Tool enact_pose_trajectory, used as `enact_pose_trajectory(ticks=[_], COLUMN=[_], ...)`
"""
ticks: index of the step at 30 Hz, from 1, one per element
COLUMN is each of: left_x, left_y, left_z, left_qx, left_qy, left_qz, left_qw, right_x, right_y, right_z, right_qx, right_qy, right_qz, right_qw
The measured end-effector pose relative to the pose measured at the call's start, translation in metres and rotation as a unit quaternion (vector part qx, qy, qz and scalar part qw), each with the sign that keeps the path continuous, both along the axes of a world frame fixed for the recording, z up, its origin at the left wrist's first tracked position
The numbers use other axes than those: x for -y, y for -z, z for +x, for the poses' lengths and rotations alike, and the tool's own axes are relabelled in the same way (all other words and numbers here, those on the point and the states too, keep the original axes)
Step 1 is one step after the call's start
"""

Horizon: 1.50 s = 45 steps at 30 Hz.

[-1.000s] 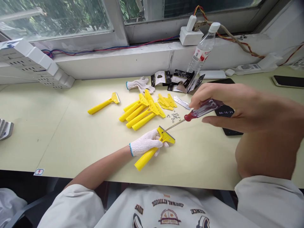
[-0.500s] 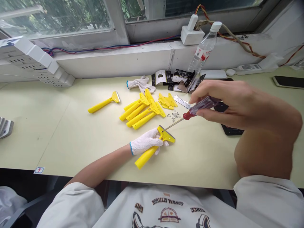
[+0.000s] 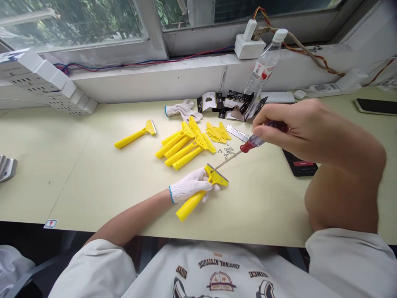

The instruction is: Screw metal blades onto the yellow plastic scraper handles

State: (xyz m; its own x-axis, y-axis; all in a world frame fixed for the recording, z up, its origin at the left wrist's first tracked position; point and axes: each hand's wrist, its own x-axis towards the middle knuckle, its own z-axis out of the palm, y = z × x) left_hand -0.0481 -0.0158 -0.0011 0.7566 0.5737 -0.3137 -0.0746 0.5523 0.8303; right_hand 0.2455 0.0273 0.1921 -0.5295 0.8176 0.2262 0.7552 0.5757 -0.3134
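Observation:
My left hand (image 3: 194, 185), in a white knit glove with a blue cuff edge, is closed around a yellow scraper (image 3: 190, 205) just below its head. My bare right hand (image 3: 310, 130) grips the handle of a screwdriver (image 3: 252, 142), purple and clear with a red collar. Its shaft slants down to the left, and the tip meets a screw on the scraper's head. Behind lie several yellow scraper handles (image 3: 182, 150) in a pile, loose yellow head plates (image 3: 217, 131), small screws and nuts (image 3: 228, 151) and thin metal blades (image 3: 237, 133). Another scraper (image 3: 135, 135) lies apart on the left.
A white glove (image 3: 184, 111), black-and-white packaging (image 3: 237, 103) and a plastic bottle (image 3: 265, 66) stand or lie along the back of the table (image 3: 102, 182). A black phone (image 3: 300, 164) lies under my right wrist; another phone (image 3: 376, 106) is far right. White boxes (image 3: 66, 89) are stacked at left.
My right hand has turned on the screwdriver handle, its fingers and thumb shifting around it. The tip stays on the scraper's screw, and my left hand keeps its hold.

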Motion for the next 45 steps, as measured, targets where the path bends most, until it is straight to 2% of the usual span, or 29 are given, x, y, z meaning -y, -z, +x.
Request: enact_pose_trajectory(ticks=[2,5,12,18,20,23,25,28,29,35,41,43,45], left_x=[0.0,0.0,0.0,0.0,0.0,0.0,0.0,0.0,0.0,0.0,0.001,0.001,0.001], left_y=[0.0,0.0,-0.003,-0.004,-0.004,-0.004,-0.004,-0.004,-0.004,-0.007,-0.005,-0.005,-0.007], left_z=[0.0,0.0,0.002,0.001,0.001,0.001,0.001,0.002,0.002,0.002,0.001,0.001,0.002], left_qx=[0.0,-0.001,0.004,-0.005,-0.008,-0.006,-0.003,0.0,0.0,0.002,0.011,0.014,0.016], left_qy=[0.001,0.001,0.0,0.0,0.002,0.0,-0.002,-0.002,-0.001,-0.002,0.005,0.006,0.004], left_qz=[0.001,0.004,0.001,0.002,0.004,0.004,0.001,0.002,0.003,0.009,0.02,0.026,0.03], left_qw=[1.0,1.0,1.0,1.0,1.0,1.0,1.0,1.0,1.0,1.0,1.0,1.0,0.999], right_x=[0.0,0.0,-0.003,-0.004,-0.003,-0.002,-0.001,-0.002,-0.002,-0.003,-0.012,-0.015,-0.016], right_y=[-0.002,-0.002,-0.002,0.002,0.001,-0.002,-0.003,-0.003,-0.002,0.003,0.011,0.015,0.017], right_z=[0.004,0.009,0.008,0.015,0.013,0.008,0.007,0.009,0.011,0.011,0.017,0.016,0.01], right_qx=[-0.037,-0.057,0.005,-0.044,-0.036,-0.003,0.002,-0.033,-0.042,0.0,-0.115,-0.206,-0.325], right_qy=[-0.046,-0.076,0.0,-0.124,-0.097,-0.002,-0.018,-0.109,-0.118,-0.025,-0.068,-0.091,-0.102], right_qz=[-0.042,-0.053,-0.033,-0.026,-0.032,-0.011,-0.003,-0.008,-0.009,0.049,0.021,0.003,0.001], right_qw=[0.997,0.994,0.999,0.991,0.994,1.0,1.0,0.993,0.992,0.998,0.991,0.974,0.94])
